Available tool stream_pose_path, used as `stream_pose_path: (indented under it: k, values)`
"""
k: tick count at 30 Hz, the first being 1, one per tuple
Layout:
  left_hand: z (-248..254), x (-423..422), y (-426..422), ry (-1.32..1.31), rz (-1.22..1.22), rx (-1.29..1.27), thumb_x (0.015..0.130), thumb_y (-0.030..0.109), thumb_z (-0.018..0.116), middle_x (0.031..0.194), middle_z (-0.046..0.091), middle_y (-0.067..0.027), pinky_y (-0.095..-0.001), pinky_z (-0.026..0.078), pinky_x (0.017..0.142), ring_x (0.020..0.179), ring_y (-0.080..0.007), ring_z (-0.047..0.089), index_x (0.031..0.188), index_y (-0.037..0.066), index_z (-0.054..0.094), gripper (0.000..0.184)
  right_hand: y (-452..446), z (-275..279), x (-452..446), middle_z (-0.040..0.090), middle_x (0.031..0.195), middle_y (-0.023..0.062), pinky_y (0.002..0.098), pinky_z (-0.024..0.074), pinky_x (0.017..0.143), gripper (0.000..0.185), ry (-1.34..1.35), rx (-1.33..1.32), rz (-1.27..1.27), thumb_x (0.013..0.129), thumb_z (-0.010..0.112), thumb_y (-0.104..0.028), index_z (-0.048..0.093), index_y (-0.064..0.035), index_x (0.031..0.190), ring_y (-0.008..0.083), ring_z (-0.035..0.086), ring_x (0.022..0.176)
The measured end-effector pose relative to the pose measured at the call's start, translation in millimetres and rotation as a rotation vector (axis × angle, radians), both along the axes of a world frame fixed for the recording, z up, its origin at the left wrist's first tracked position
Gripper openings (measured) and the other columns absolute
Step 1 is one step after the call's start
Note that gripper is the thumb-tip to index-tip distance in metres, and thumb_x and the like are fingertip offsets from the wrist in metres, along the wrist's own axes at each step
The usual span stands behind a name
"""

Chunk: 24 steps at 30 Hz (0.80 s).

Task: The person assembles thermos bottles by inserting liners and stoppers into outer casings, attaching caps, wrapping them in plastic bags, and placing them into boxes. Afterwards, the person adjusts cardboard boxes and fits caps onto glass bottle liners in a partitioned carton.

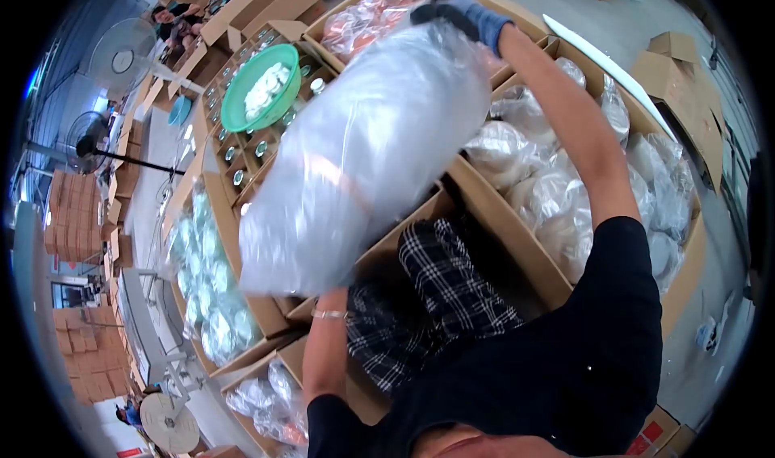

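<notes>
A large, translucent plastic bag (367, 151), bulging and slightly blurred, is held tilted in front of me above the cartons. What fills it cannot be made out. At its upper right end, my right hand (468, 16), in a blue-grey glove, is closed on the plastic. My left forearm (325, 353), with a bracelet at the wrist, reaches up to the bag's lower end. The bag hides my left hand and its fingers. Behind the bag, a green basin (228, 103) with white pieces (266, 89) rests on a divided carton of glass jars (261, 148).
Open cartons surround my legs. One on the right holds bagged clear items (557, 192); another at left holds bagged pale-green items (211, 272). Orange bagged items (363, 26) lie in the far carton (517, 22). Fans (121, 58) and a seated person (179, 29) are farther left.
</notes>
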<state>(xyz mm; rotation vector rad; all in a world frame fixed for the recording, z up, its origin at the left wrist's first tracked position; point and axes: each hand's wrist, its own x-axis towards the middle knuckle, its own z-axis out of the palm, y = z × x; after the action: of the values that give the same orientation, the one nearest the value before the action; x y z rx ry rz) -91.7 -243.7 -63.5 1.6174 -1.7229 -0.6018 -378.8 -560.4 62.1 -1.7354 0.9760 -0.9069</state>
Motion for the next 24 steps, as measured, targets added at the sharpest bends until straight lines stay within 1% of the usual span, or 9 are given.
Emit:
stream_pose_path:
  k: [2, 3, 6, 10, 12, 16, 18, 20, 24]
  values:
    - [-8, -48, -81, 0.093, -0.065, -0.023, 0.087, 0.023, 0.061, 0.119, 0.058, -0.0148, -0.0383, 0.042, 0.092, 0.107, -0.0276, 0.055, 0.120, -0.001, 0.056, 0.041, -79, -20, -41, 0.067, 0.096, 0.0041, 0.0295, 0.0471, 0.081, 0.040, 0.415, -1.134, 0.018, 0.085, 0.064, -0.038, 0.066, -0.0044, 0.107, 0.0138, 0.058, 0.086]
    - [-13, -71, -118, 0.118, -0.071, -0.036, 0.087, 0.023, 0.061, 0.118, 0.060, -0.0143, -0.0380, 0.043, 0.091, 0.105, -0.0268, 0.056, 0.119, -0.001, 0.057, 0.040, -62, -5, -36, 0.067, 0.099, 0.0058, 0.0297, 0.0474, 0.080, 0.043, 0.140, -0.230, -0.163, 0.086, 0.064, -0.040, 0.065, -0.0039, 0.110, 0.0154, 0.059, 0.085]
    - [-27, -128, -203, 0.117, -0.027, -0.027, 0.088, 0.025, 0.060, 0.113, 0.064, -0.0127, -0.0370, 0.045, 0.088, 0.101, -0.0243, 0.059, 0.115, 0.000, 0.060, 0.037, -85, -66, -79, 0.069, 0.099, 0.0079, 0.0338, 0.0480, 0.078, 0.047, 0.150, -0.203, -0.240, 0.086, 0.061, -0.045, 0.066, -0.0043, 0.110, 0.0183, 0.062, 0.085]
    - [-68, -152, -280, 0.573, -0.126, 0.510, 0.083, 0.033, 0.066, 0.099, 0.067, -0.0094, -0.0335, 0.046, 0.084, 0.093, -0.0211, 0.060, 0.107, -0.002, 0.064, 0.043, -68, -194, -137, 0.064, 0.108, 0.0178, 0.0433, 0.0460, 0.090, 0.045, 0.821, -0.393, -0.123, 0.086, 0.050, -0.048, 0.064, -0.0120, 0.111, 0.0372, 0.061, 0.099]
    - [-86, -164, -293, 0.704, -0.177, 0.510, 0.081, 0.034, 0.071, 0.094, 0.066, -0.0050, -0.0311, 0.047, 0.082, 0.091, -0.0180, 0.059, 0.105, -0.004, 0.064, 0.046, -41, -167, -123, 0.062, 0.110, 0.0174, 0.0391, 0.0456, 0.091, 0.036, 1.258, -0.344, 0.109, 0.084, 0.057, -0.031, 0.062, -0.0088, 0.111, 0.0335, 0.060, 0.102]
    - [-111, -166, -325, 0.799, -0.296, 0.624, 0.082, 0.032, 0.068, 0.099, 0.064, -0.0081, -0.0322, 0.047, 0.084, 0.093, -0.0212, 0.060, 0.110, 0.000, 0.061, 0.043, -81, -131, -136, 0.066, 0.111, 0.0095, 0.0366, 0.0461, 0.091, 0.041, 0.485, 0.010, -0.401, 0.087, 0.061, -0.034, 0.059, -0.0081, 0.119, 0.0233, 0.062, 0.100]
    - [-121, -165, -331, 0.765, -0.339, 0.637, 0.083, 0.031, 0.067, 0.101, 0.064, -0.0096, -0.0327, 0.047, 0.084, 0.094, -0.0228, 0.060, 0.112, 0.001, 0.060, 0.042, -87, -114, -107, 0.057, 0.126, 0.0090, 0.0338, 0.0428, 0.097, 0.049, 0.050, -0.358, -0.117, 0.088, 0.063, -0.038, 0.055, -0.0111, 0.127, 0.0188, 0.054, 0.113]
    - [-128, -163, -333, 0.711, -0.379, 0.620, 0.084, 0.030, 0.065, 0.104, 0.063, -0.0112, -0.0333, 0.047, 0.085, 0.095, -0.0244, 0.060, 0.114, 0.003, 0.059, 0.041, -62, -114, -53, 0.045, 0.139, 0.0108, 0.0429, 0.0372, 0.104, 0.058, 0.266, -0.422, -0.024, 0.082, 0.062, -0.052, 0.055, -0.0171, 0.127, 0.0316, 0.044, 0.126]
    - [-132, -141, -317, 0.428, -0.465, 0.457, 0.086, 0.027, 0.062, 0.108, 0.062, -0.0142, -0.0344, 0.047, 0.086, 0.097, -0.0275, 0.061, 0.119, 0.007, 0.056, 0.040, -15, -181, -11, 0.041, 0.144, 0.0074, 0.0563, 0.0090, 0.112, 0.063, 1.210, -0.546, 0.032, 0.086, 0.045, -0.063, 0.056, -0.0180, 0.129, 0.0328, 0.025, 0.138]
